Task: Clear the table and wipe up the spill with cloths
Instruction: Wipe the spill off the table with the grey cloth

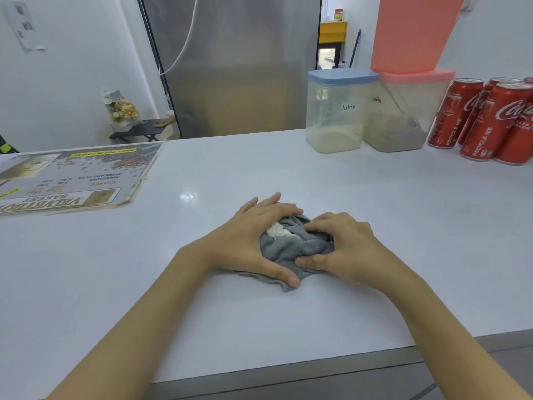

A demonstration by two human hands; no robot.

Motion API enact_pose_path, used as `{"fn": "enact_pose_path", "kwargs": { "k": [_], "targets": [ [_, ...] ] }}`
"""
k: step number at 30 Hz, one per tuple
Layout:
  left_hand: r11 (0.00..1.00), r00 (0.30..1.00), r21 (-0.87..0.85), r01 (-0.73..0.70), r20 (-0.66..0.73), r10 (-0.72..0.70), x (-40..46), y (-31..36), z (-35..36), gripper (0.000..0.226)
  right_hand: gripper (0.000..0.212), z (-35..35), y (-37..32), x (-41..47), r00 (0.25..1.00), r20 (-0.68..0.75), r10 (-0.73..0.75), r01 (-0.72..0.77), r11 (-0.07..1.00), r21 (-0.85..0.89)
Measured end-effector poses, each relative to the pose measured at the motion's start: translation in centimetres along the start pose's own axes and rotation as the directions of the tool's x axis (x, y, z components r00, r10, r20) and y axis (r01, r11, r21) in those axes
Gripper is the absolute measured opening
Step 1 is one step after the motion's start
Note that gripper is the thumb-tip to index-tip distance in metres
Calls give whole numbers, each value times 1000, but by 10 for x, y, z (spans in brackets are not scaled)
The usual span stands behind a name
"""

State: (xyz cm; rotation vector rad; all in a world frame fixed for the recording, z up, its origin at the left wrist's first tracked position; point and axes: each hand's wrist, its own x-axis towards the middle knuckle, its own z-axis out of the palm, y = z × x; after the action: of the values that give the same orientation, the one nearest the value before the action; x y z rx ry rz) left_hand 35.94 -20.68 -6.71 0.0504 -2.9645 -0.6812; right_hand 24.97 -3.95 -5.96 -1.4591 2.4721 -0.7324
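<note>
A grey knitted cloth (pixel 291 249) lies bunched on the white counter (pixel 288 174), slightly right of centre. White crumbly spill (pixel 278 230) sits gathered in its folds at the top. My left hand (pixel 251 238) cups the cloth's left side, thumb pressing its near edge. On the right side my right hand (pixel 340 246) presses the cloth, fingers curled over it and thumb on the fabric. Both hands squeeze the cloth together from either side.
A menu placemat (pixel 69 180) lies at the far left. At the back right stand a blue-lidded "latte" container (pixel 337 111), a pink-lidded "mocha" container (pixel 403 111) and several red cola cans (pixel 487 119). The counter's front edge (pixel 288 368) runs close to me.
</note>
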Motion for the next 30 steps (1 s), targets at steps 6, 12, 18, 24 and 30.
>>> {"fn": "enact_pose_path", "kwargs": {
  "k": [6,12,18,24,30],
  "targets": [
    [987,994,-142,81,-60,-90,0,4,-1,90,44,3,4,4,998,-56,-4,1,999,-42],
    [951,938,-302,70,-306,-166,-3,-3,-21,39,42,7,8,4,996,-77,-36,32,998,-54],
    [968,973,-204,149,-143,-180,9,1,-13,41,40,11,12,3,994,-100,-49,47,999,-19],
    [938,969,-248,241,13,-245,14,3,-14,58,37,13,14,2,992,-117,-56,55,998,-15],
    [959,972,-163,233,18,-233,12,-4,-16,69,33,12,14,2,991,-121,-59,60,998,4]
  ]
}}
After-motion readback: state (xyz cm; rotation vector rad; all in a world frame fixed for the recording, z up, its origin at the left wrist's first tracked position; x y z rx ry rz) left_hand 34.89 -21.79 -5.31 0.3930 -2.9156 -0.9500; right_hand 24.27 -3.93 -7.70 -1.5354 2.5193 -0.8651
